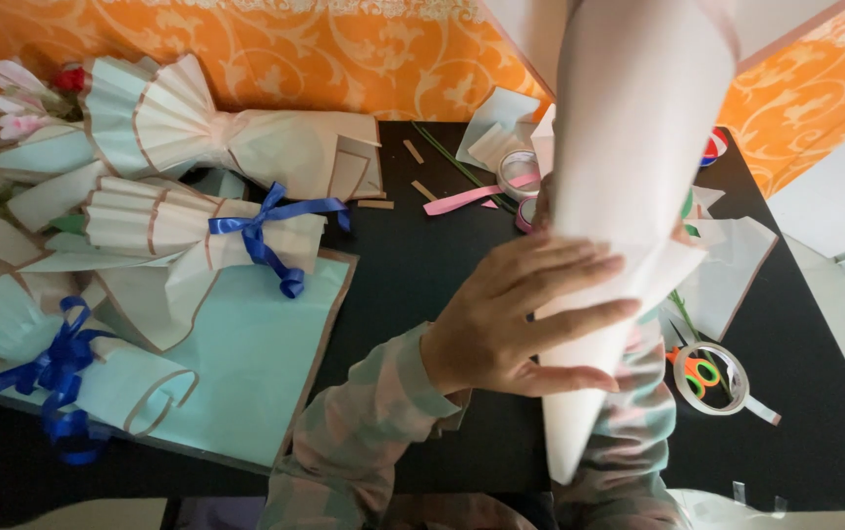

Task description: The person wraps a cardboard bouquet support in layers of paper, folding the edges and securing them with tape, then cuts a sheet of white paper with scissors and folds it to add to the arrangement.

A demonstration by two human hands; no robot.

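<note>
Left hand point(516, 314) wraps the outside of a white paper cone point(629, 196), fingers spread flat across it. Cone stands nearly upright, long axis vertical, tip down just below the hand, wide mouth above. Right hand mostly hidden behind the cone; grip can't be judged. Tape roll point(709, 378) right of the cone; ribboned bouquets point(197, 231) well left.
</note>
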